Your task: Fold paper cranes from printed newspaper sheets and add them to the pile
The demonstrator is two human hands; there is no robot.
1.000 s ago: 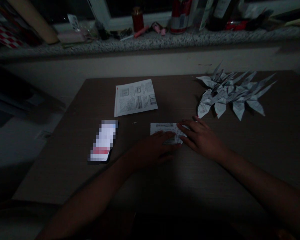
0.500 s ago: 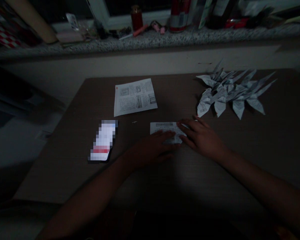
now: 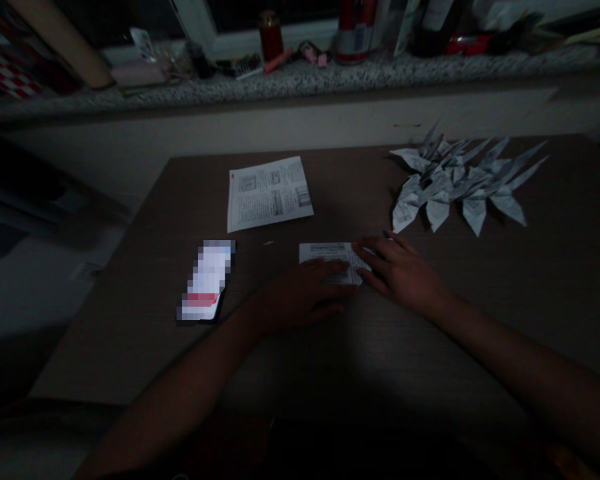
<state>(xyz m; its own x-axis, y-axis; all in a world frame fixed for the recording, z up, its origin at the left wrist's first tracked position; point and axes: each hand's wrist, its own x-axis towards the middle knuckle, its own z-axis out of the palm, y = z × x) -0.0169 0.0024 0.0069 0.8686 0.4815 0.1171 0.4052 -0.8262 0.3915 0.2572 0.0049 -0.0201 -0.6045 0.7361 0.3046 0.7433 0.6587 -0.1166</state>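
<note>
A small folded sheet of printed paper [image 3: 325, 249] lies flat on the dark wooden table [image 3: 410, 380] in front of me. My left hand [image 3: 305, 293] rests palm down over its lower left part, fingers stretched out to the right. From the other side, my right hand [image 3: 397, 270] lays spread fingertips on the paper's right edge. The hands hide much of the sheet's lower and right parts. Beyond my right hand stands a cluster of folded paper pieces with pointed tips [image 3: 450, 193], made of similar printed paper.
A larger printed sheet [image 3: 267, 197] lies at the back of the table. Left of my left hand is a phone [image 3: 207, 280] with a lit, blurred screen. Behind the table, a speckled stone windowsill [image 3: 300, 83] carries a red can [image 3: 354, 33] and other small items.
Almost nothing differs. The whole view has shifted very slightly, and both hands keep their places on the folded paper.
</note>
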